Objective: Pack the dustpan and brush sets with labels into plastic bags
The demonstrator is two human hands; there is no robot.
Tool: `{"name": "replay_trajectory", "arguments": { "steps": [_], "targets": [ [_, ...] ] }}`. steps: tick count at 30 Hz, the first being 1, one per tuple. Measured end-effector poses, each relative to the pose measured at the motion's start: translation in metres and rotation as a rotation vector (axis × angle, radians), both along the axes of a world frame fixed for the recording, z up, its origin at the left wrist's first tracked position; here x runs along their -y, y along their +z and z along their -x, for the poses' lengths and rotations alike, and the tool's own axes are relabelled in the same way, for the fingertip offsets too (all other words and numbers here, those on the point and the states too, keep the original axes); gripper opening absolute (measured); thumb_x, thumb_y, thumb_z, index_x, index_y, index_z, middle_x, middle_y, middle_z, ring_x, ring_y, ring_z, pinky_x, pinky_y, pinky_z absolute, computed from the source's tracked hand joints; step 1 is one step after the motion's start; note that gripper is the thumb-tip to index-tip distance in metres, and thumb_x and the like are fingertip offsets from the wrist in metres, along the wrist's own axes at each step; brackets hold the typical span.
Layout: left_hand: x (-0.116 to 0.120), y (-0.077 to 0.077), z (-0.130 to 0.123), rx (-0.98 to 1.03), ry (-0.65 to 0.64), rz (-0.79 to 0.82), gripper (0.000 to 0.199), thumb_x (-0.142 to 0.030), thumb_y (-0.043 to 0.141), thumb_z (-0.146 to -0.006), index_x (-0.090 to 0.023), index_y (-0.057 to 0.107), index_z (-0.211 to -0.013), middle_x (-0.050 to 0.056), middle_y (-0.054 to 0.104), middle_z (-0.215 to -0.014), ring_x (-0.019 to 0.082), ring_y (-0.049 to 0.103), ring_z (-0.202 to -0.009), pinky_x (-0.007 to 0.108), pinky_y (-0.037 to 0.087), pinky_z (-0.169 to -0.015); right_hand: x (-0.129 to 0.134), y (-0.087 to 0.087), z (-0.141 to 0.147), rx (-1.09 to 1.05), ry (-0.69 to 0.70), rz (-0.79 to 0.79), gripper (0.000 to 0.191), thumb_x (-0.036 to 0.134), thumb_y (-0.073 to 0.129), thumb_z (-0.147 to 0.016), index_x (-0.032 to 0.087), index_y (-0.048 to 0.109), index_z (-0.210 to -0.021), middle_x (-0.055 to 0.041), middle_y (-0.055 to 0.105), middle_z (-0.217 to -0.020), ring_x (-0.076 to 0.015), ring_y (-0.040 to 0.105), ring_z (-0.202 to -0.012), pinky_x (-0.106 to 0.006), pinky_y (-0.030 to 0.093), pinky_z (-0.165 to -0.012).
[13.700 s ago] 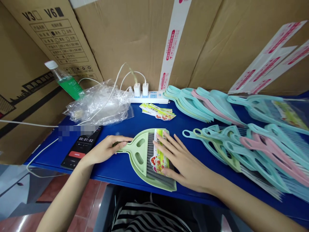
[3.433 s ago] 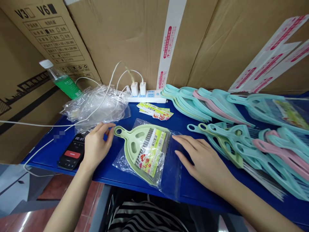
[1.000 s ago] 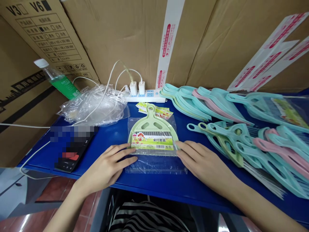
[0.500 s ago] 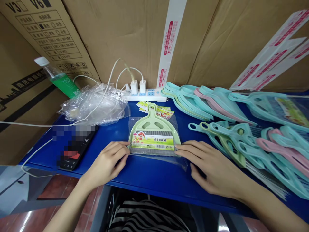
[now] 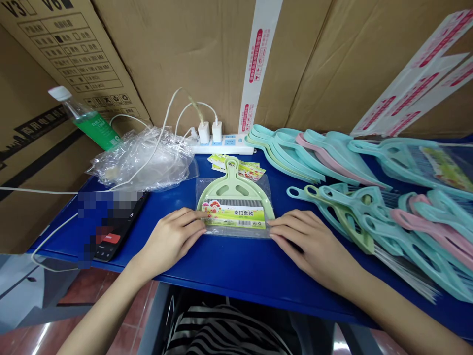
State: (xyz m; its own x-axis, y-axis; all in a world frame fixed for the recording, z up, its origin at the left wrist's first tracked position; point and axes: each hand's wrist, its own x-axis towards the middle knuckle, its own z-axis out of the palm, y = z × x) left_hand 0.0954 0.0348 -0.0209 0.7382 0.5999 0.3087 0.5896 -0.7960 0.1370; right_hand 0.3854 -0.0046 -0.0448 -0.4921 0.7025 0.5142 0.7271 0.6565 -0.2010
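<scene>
A light green dustpan (image 5: 232, 186) lies in a clear plastic bag on the blue table, its handle pointing away from me. A printed card (image 5: 242, 216) with mushrooms sits in the bag over grey bristles. My left hand (image 5: 173, 239) pinches the bag's lower left corner, fingertips over the card's left end. At the lower right corner, my right hand (image 5: 308, 241) has its thumb and fingers closed on the bag's edge. More printed cards (image 5: 251, 170) lie behind the dustpan's handle.
Clear bags (image 5: 144, 158) are heaped at the back left, beside a green-labelled bottle (image 5: 96, 129) and a phone (image 5: 120, 229). A power strip (image 5: 236, 144) stands against the cartons. Dustpans (image 5: 288, 150) and small brushes (image 5: 391, 229) are piled on the right.
The loose plastic flap below the dustpan no longer sticks out toward me. My left fingers have moved right onto the bag's corner; my right thumb has come up to its edge.
</scene>
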Motion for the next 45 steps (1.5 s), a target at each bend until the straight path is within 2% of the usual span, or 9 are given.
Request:
{"name": "replay_trajectory", "arguments": {
  "steps": [6, 11, 22, 28, 31, 34, 40, 43, 45],
  "targets": [
    [-0.004, 0.000, -0.006, -0.023, 0.038, 0.027, 0.026, -0.023, 0.039, -0.100, -0.017, 0.064, -0.092, 0.005, 0.073, -0.096, 0.019, 0.067, -0.088, 0.032, 0.056, -0.075, -0.002, -0.003, 0.007, -0.209, -0.029, 0.092, 0.016, 0.011, 0.051, -0.090, 0.022, 0.054, -0.079, -0.0031, 0.068, -0.078, -0.0174, 0.063, -0.073, -0.034, 0.051, -0.071],
    [-0.007, -0.001, -0.009, -0.088, 0.102, 0.014, 0.020, -0.022, 0.042, -0.098, -0.018, 0.059, -0.089, 0.002, 0.071, -0.084, 0.018, 0.066, -0.076, 0.030, 0.053, -0.065, -0.007, -0.004, 0.010, -0.208, -0.074, 0.113, 0.019, 0.009, 0.046, -0.087, 0.024, 0.041, -0.077, 0.0008, 0.057, -0.068, -0.0151, 0.057, -0.063, -0.028, 0.046, -0.060],
    [-0.005, 0.000, -0.020, -0.108, 0.196, -0.095, 0.015, -0.015, 0.047, -0.090, -0.020, 0.055, -0.078, -0.002, 0.065, -0.068, 0.015, 0.062, -0.062, 0.025, 0.044, -0.054, -0.012, -0.003, 0.016, -0.152, -0.138, 0.146, 0.020, 0.006, 0.040, -0.078, 0.025, 0.035, -0.081, 0.0022, 0.052, -0.067, -0.0140, 0.054, -0.056, -0.025, 0.041, -0.050],
    [-0.008, -0.002, -0.025, -0.104, 0.301, -0.081, 0.018, -0.012, 0.047, -0.085, -0.020, 0.050, -0.069, -0.002, 0.064, -0.067, 0.013, 0.060, -0.057, 0.023, 0.037, -0.048, -0.011, -0.007, 0.015, -0.117, -0.165, 0.107, 0.021, 0.007, 0.041, -0.081, 0.022, 0.043, -0.095, -0.0007, 0.055, -0.077, -0.0135, 0.055, -0.055, -0.024, 0.042, -0.049],
    [-0.008, -0.003, -0.026, -0.130, 0.353, -0.072, 0.013, -0.011, 0.047, -0.083, -0.020, 0.050, -0.074, -0.003, 0.063, -0.067, 0.013, 0.059, -0.054, 0.022, 0.036, -0.047, -0.012, -0.005, 0.014, -0.026, -0.163, 0.048, 0.023, 0.007, 0.043, -0.083, 0.019, 0.053, -0.100, -0.0046, 0.056, -0.088, -0.0113, 0.051, -0.052, -0.024, 0.038, -0.045],
    [-0.007, -0.004, -0.026, -0.125, 0.374, -0.054, 0.012, -0.009, 0.047, -0.081, -0.020, 0.050, -0.081, -0.002, 0.063, -0.074, 0.012, 0.059, -0.056, 0.022, 0.038, -0.048, -0.013, -0.002, 0.014, 0.063, -0.146, -0.045, 0.029, 0.005, 0.045, -0.083, 0.019, 0.063, -0.101, -0.0054, 0.055, -0.088, -0.0120, 0.047, -0.054, -0.026, 0.040, -0.050],
    [-0.008, -0.007, -0.027, -0.154, 0.362, -0.067, 0.018, -0.004, 0.045, -0.079, -0.019, 0.052, -0.084, 0.001, 0.059, -0.084, 0.014, 0.058, -0.064, 0.022, 0.042, -0.047, -0.014, 0.008, 0.015, 0.210, -0.104, -0.135, 0.039, 0.004, 0.050, -0.081, 0.025, 0.072, -0.106, -0.0090, 0.060, -0.089, -0.0228, 0.051, -0.079, -0.032, 0.040, -0.063],
    [-0.009, -0.006, -0.026, -0.197, 0.312, -0.205, 0.021, -0.002, 0.047, -0.081, -0.020, 0.057, -0.086, 0.004, 0.061, -0.087, 0.018, 0.057, -0.075, 0.026, 0.046, -0.055, -0.015, 0.012, 0.017, 0.291, -0.067, -0.125, 0.045, 0.004, 0.053, -0.078, 0.028, 0.071, -0.112, -0.0100, 0.063, -0.095, -0.0254, 0.051, -0.087, -0.036, 0.041, -0.071],
    [-0.009, -0.005, -0.027, -0.231, 0.216, -0.298, 0.022, -0.004, 0.048, -0.085, -0.020, 0.061, -0.091, 0.006, 0.062, -0.089, 0.021, 0.056, -0.079, 0.030, 0.048, -0.063, -0.017, 0.012, 0.020, 0.341, -0.035, -0.120, 0.049, 0.001, 0.053, -0.077, 0.028, 0.070, -0.114, -0.0099, 0.064, -0.098, -0.0262, 0.050, -0.091, -0.039, 0.041, -0.078]
  ]
}}
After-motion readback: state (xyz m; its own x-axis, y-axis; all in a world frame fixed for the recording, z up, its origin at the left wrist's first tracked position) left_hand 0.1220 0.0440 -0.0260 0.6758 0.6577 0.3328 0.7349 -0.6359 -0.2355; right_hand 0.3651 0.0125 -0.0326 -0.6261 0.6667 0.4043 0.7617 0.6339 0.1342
